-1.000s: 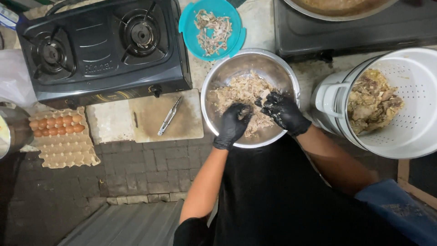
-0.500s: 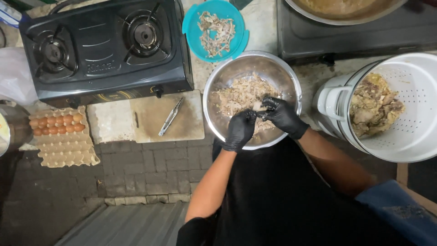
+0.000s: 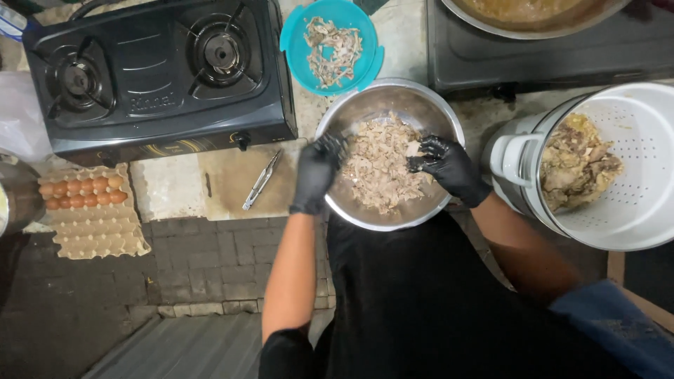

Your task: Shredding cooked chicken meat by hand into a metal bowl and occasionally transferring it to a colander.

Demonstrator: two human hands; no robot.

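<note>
A steel bowl [image 3: 375,105] of pale shredded meat [image 3: 379,172] sits in front of me on the counter. My left hand [image 3: 317,172], in a black glove, lies over the bowl's left rim with its fingers spread toward the meat. Gloved in black too, my right hand [image 3: 449,167] is inside the bowl on the right. Its fingertips pinch a small pale piece of meat [image 3: 414,149]. Just beyond the bowl stands a teal plate [image 3: 298,42] holding thin scraps.
A black two-burner stove [image 3: 154,70] is at the far left, metal tongs [image 3: 261,180] lie on a board before it, and an egg tray [image 3: 88,210] sits lower left. A white perforated colander [image 3: 642,203] with cooked meat stands right. Another stove with a large pan [image 3: 533,10] is behind.
My left hand has drawn out of the middle of the meat to the bowl's left rim. My right hand has shifted right, and the two hands are now apart.
</note>
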